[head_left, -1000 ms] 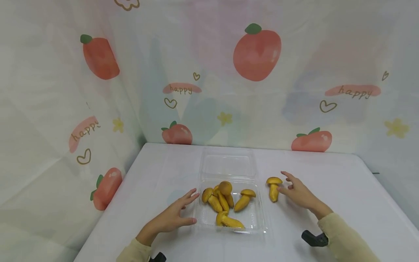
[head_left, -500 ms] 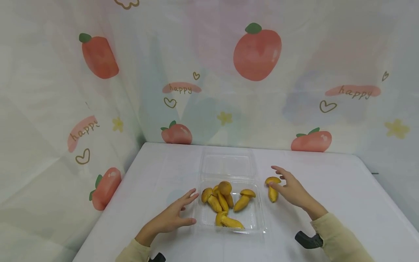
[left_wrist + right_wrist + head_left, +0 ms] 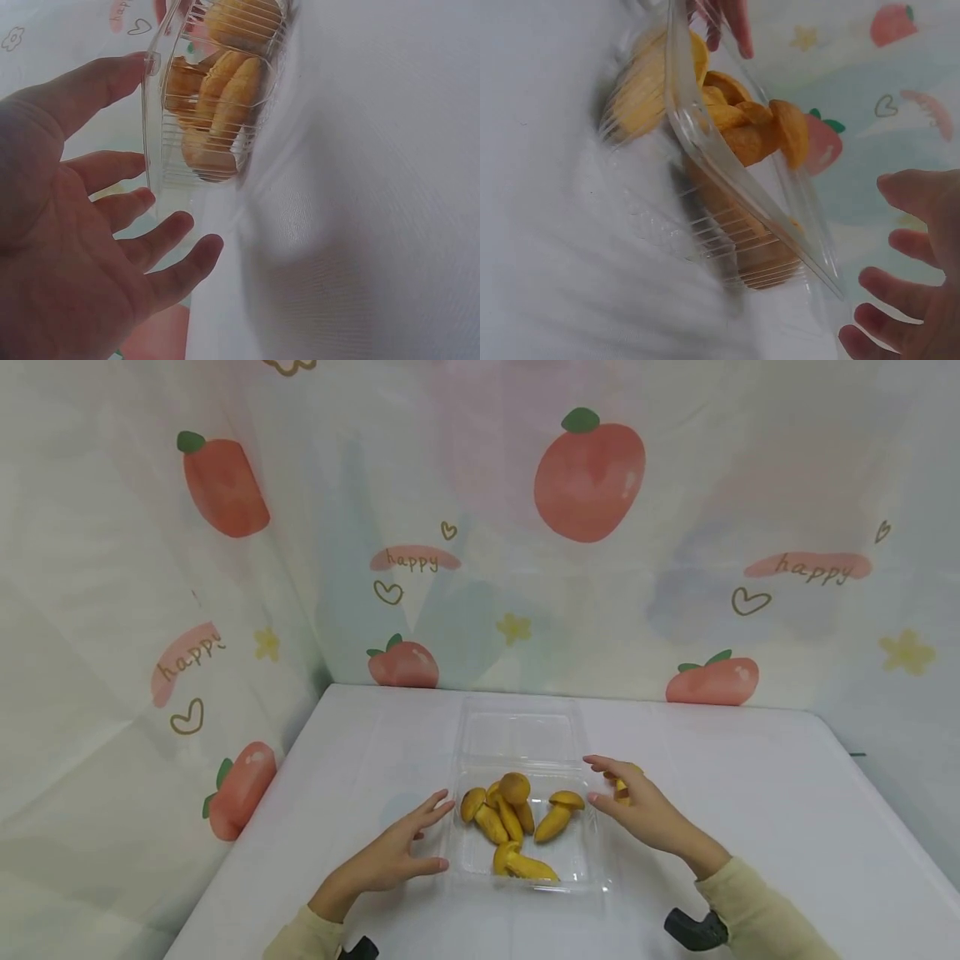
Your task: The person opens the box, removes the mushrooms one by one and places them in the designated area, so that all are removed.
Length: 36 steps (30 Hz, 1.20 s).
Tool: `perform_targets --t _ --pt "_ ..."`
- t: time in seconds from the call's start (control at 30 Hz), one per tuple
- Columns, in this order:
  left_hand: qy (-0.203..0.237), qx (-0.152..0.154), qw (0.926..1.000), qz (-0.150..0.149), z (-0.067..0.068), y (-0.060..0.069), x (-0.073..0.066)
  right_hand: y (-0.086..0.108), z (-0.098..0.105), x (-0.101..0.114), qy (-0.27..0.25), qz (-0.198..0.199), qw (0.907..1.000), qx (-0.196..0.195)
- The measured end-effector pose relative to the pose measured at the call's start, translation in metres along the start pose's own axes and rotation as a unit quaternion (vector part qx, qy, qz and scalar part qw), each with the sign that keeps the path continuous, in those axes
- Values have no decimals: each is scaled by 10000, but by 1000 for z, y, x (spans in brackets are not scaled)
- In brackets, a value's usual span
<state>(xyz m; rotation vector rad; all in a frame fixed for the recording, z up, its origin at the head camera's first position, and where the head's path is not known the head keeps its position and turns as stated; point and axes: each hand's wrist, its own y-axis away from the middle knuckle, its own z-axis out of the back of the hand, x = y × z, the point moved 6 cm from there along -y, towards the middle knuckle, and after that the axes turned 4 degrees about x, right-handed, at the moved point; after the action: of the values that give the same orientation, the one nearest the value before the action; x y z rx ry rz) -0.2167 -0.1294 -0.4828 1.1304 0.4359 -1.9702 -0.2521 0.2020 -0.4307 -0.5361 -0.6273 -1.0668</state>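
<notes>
A clear plastic box (image 3: 577, 868), its lid (image 3: 521, 735) laid back flat behind it, holds several yellow mushrooms (image 3: 555, 818). Spread fingers of my left hand (image 3: 386, 857) are at the box's left rim; in the left wrist view the left hand (image 3: 82, 217) has fingertips at that rim. On the box's right side is my right hand (image 3: 648, 814), fingers extended, holding nothing that shows. Behind it another mushroom (image 3: 621, 787) on the table is mostly hidden. The right wrist view shows the right hand (image 3: 922, 277) beside the box wall (image 3: 727, 180), a small gap between.
The box stands on a white-covered table (image 3: 787, 793). Behind the table and at its left hangs a pale curtain (image 3: 480, 485) printed with red fruit, hearts and stars. A black wrist mount (image 3: 696, 930) is by the right sleeve.
My right hand has moved left, from the loose mushroom to the box's right side, and now covers most of that mushroom. My left hand and the box have hardly moved.
</notes>
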Motion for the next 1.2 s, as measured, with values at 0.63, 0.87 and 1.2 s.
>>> perform_targets --t 0.63,0.87,1.2 --pt "70 9 10000 -15 -1 2 1 -7 -32 8 1658 214 9859 23" --pt "60 12 10000 -58 0 1 0 -9 -40 11 2225 72 9749 39" --pt "114 1 9999 -82 -1 1 2 -11 -48 13 2645 225 9640 -181"
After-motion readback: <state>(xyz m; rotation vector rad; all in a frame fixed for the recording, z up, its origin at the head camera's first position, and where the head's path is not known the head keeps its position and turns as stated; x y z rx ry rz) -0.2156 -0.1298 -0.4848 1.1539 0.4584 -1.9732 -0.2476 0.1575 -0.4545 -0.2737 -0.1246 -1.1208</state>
